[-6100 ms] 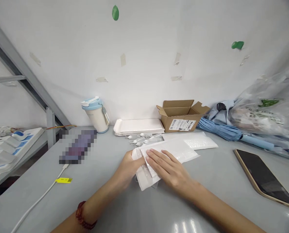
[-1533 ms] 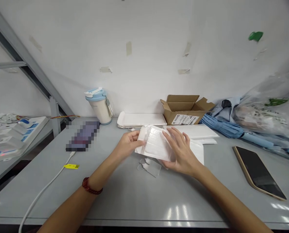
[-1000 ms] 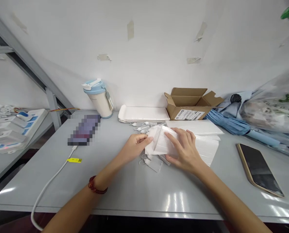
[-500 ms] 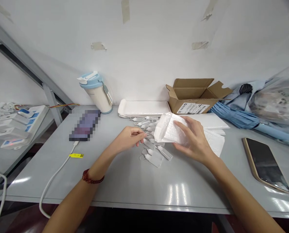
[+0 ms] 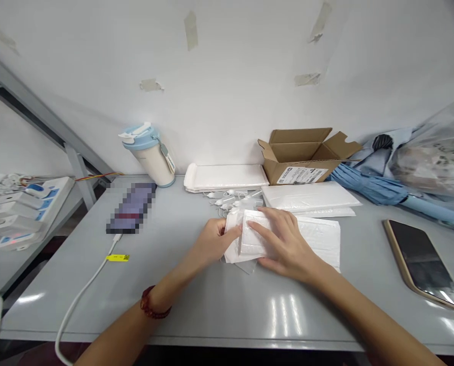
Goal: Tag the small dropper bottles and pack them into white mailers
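A small white padded envelope (image 5: 254, 234) is held low over the table between my hands. My left hand (image 5: 216, 240) pinches its left, flap end, with the thumb on top and the other fingers mostly hidden. Across its right part lies my right hand (image 5: 288, 246), gripping it with the fingers on the upper face and the thumb at the near edge. Small clear plastic tags with loops (image 5: 230, 199) lie just behind it, and a few more show partly beneath it. Another white padded envelope (image 5: 322, 239) lies flat under my right hand.
White padded envelopes (image 5: 227, 176) lie along the wall, with more (image 5: 310, 195) before an open cardboard box (image 5: 303, 157). A tumbler (image 5: 150, 157) and a charging phone (image 5: 132, 208) stand left. Rightward are a blue umbrella (image 5: 383, 185), a plastic bag (image 5: 436, 157) and another phone (image 5: 425, 262).
My right hand has brought the envelope left and nearer, over the tags. My left hand has gone from the tags to the envelope's flap end and taken hold of it.
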The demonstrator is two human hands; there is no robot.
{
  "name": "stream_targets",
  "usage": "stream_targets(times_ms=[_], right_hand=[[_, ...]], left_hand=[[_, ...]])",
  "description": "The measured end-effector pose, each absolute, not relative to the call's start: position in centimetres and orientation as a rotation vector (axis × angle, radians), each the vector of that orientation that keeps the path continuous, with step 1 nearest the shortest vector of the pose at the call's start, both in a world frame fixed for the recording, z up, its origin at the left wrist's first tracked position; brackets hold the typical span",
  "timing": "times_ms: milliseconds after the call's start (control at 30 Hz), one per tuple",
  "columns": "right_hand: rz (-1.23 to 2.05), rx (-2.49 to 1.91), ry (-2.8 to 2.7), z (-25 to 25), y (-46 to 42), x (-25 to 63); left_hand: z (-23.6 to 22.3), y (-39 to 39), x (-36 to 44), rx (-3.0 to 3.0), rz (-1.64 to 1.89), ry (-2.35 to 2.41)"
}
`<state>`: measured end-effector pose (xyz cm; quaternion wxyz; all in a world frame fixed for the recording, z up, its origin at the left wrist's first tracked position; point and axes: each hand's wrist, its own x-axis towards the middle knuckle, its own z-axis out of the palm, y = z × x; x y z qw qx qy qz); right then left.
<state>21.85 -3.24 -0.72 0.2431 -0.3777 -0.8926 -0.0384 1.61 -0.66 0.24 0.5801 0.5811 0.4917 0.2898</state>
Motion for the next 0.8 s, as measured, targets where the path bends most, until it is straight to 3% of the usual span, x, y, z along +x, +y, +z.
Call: stream_targets(times_ms=[233, 533, 800], right_hand=[[-0.229, -0.969, -2.409, -0.2, -3.4, 22.2], [-0.157, -1.239, -2.326, 0.1, -1.5, 25.8], [-0.135, -1.299, -2.368, -0.2, -1.4, 25.8]], left_hand=[[0.8, 0.0, 1.1, 1.382, 0.623, 1.139], [2.7, 0.9, -2.4, 1.797, 0.046, 1.01], [1.3, 0.8, -1.8, 1.912, 0.031, 0.99]])
